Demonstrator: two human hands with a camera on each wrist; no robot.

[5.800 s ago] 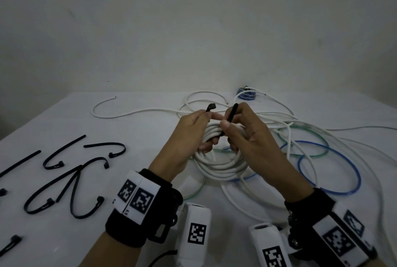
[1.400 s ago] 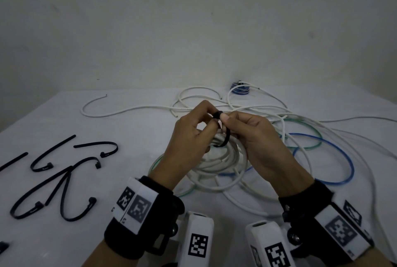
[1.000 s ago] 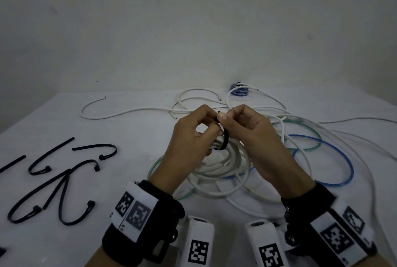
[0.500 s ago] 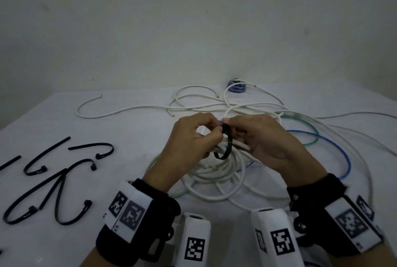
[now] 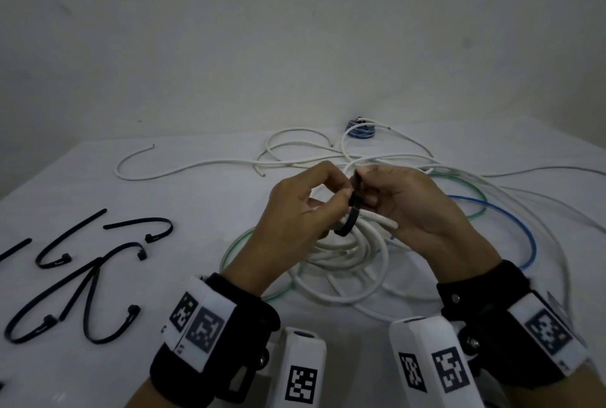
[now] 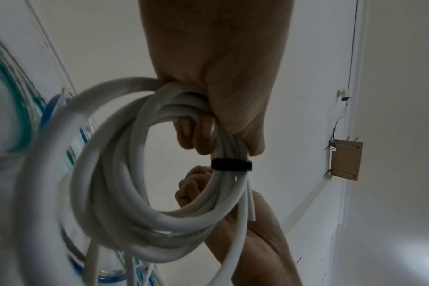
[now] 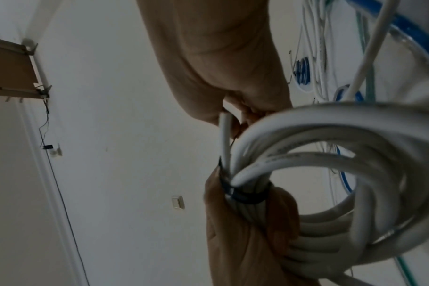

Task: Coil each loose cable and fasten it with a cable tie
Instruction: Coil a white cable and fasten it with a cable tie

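Both hands hold a coil of white cable (image 5: 344, 253) just above the white table (image 5: 196, 210). A black cable tie (image 5: 352, 217) is looped round the coil's top strands. My left hand (image 5: 341, 192) grips the coil, its fingers (image 6: 196, 131) curled through the loops beside the cable tie (image 6: 230, 164), while its thumb and forefinger sit at the tie's head. My right hand (image 5: 364, 184) pinches the tie's tail end above the coil. The right wrist view shows the cable tie (image 7: 247, 197) snug on the bundled coil (image 7: 343, 154). The tie's head is hidden between the fingertips.
Several spare black cable ties (image 5: 82, 269) lie on the table's left part. Loose white cables (image 5: 196, 166), a blue cable (image 5: 524, 237) and a green cable (image 5: 472, 191) sprawl under and right of the hands. A small blue coil (image 5: 360, 130) sits at the back.
The tie's two ends, apart 5.8 s ago, are now joined in a loop round the coil. Over the last second the loop has drawn smaller and the hands have sunk slightly.
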